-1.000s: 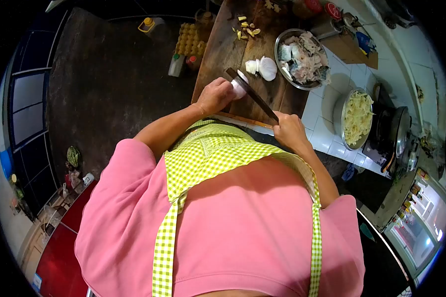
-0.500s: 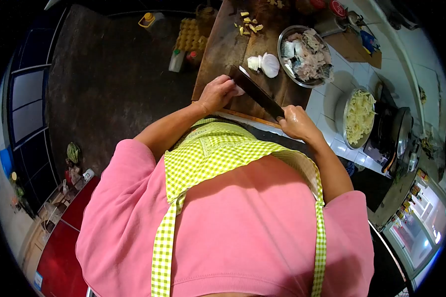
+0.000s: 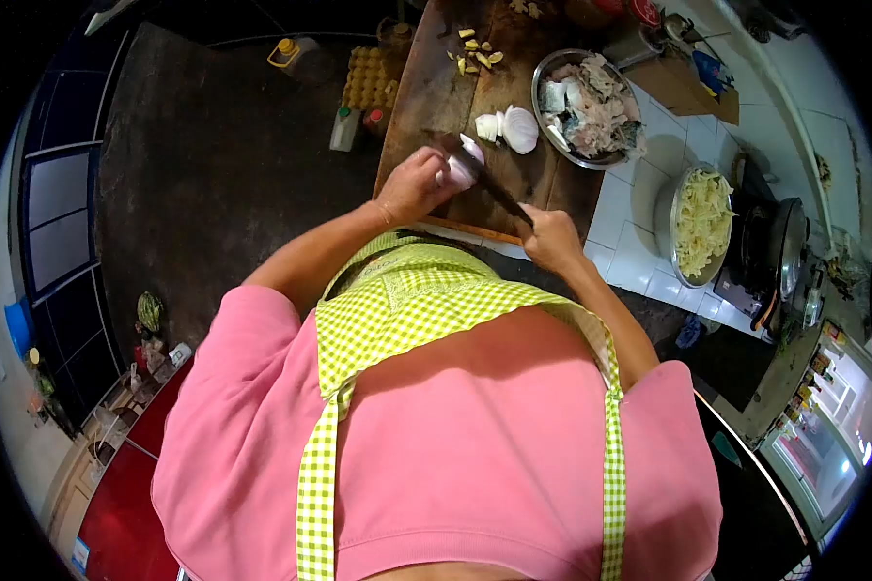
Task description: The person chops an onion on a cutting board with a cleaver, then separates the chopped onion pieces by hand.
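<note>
My left hand [image 3: 416,184] has its fingers wrapped round a pale onion [image 3: 463,167] at the front of the wooden board [image 3: 543,184]. In my right hand [image 3: 551,238] is the handle end of a dark cleaver [image 3: 500,197], whose blade slants across the onion, close to my left fingertips. Just behind the blade lie white onion pieces [image 3: 519,130]. Yellowish chopped pieces [image 3: 478,53] are scattered farther back on the board.
A metal bowl of raw fish [image 3: 594,108] stands at the board's right side. Farther right, a bowl of pale shredded vegetable [image 3: 703,225] sits on white tiles [image 3: 630,254]. An egg tray [image 3: 368,79] and bottles [image 3: 343,129] are left of the board.
The cleaver blade now shows narrower and more edge-on than half a second ago, and more of the onion is visible. My right hand has shifted slightly left.
</note>
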`<state>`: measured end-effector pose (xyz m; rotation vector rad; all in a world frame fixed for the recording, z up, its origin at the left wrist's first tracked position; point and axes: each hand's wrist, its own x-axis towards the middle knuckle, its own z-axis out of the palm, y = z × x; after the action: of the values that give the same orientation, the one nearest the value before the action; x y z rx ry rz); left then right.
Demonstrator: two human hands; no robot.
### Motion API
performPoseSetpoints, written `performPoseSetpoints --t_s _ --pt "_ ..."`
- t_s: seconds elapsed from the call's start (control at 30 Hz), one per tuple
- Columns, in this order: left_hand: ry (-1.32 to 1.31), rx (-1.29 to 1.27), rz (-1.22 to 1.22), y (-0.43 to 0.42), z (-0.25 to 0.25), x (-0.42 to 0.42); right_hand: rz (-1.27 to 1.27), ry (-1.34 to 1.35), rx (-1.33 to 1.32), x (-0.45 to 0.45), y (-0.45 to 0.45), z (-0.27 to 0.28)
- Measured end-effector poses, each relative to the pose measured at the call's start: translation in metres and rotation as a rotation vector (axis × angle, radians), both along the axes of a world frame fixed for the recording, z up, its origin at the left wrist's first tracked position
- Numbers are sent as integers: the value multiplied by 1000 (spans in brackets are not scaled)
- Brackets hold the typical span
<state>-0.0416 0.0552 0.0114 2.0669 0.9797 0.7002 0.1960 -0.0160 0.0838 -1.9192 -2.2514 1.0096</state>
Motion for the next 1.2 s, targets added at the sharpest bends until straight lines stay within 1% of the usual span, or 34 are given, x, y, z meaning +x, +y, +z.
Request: performPoseSetpoints --t_s 0.03,0.07,0.1,0.17,0.2,0.23,0.3,0.33,0.4,0.43,0.5,0.53,0.57,0.6,0.63,0.67,0.73,0.77,0.83,0.9,1.03,1.1,1.13,1.2 --pt "70 23 -35 3 6 -3 -46 71 127 0 -5 10" --pt "148 138 -112 12 7 -3 -94 104 155 2 -6 15" --pt "148 142 -123 21 12 0 -105 104 158 2 -8 16" --pt "430 286 -408 37 23 11 -302 142 154 4 -10 17" --pt "458 287 -473 43 18 15 -337 174 231 6 -12 13" --pt "457 295 -476 46 15 18 -341 173 238 9 -16 7" --pt "533 387 -504 49 11 22 -401 54 192 15 -20 1" --pt "534 389 -503 45 10 23 -401 56 194 16 -20 0" --pt "542 132 -187 28 7 27 -374 97 211 17 -22 2" --pt "546 132 -184 18 2 30 -370 101 211 16 -22 3" --pt "304 -51 192 2 -5 33 -297 62 198 12 -23 6" --pt "277 5 214 -3 -1 33 -297 62 196 7 -22 14" --pt "277 0 215 -6 -4 30 -268 6 118 2 -21 26" --pt "250 111 191 -8 -9 26 -238 -51 39 0 -19 35" --pt "222 221 168 -10 -12 23 -235 -53 35 -1 -19 40" --pt "222 217 172 -10 -16 22 -194 -71 6 -2 -18 43" --pt "56 253 113 -6 -17 22 -151 -91 -27 -3 -15 48" --pt "53 251 115 -4 -16 21 -113 -121 -44 -3 -13 50" --pt "83 296 38 1 -9 19 -73 -155 -62 -2 -8 54" --pt "66 289 24 4 -13 19 1 -209 -86 -2 -2 57" --pt "33 314 7 6 -12 19 33 -233 -135 -1 10 69" --pt "61 280 -5 5 -18 18 44 -237 -169 -2 15 75" --pt "89 247 -20 5 -20 18 49 -239 -168 -1 17 74" --pt "60 258 3 4 -22 20 81 -232 -178 1 18 67"
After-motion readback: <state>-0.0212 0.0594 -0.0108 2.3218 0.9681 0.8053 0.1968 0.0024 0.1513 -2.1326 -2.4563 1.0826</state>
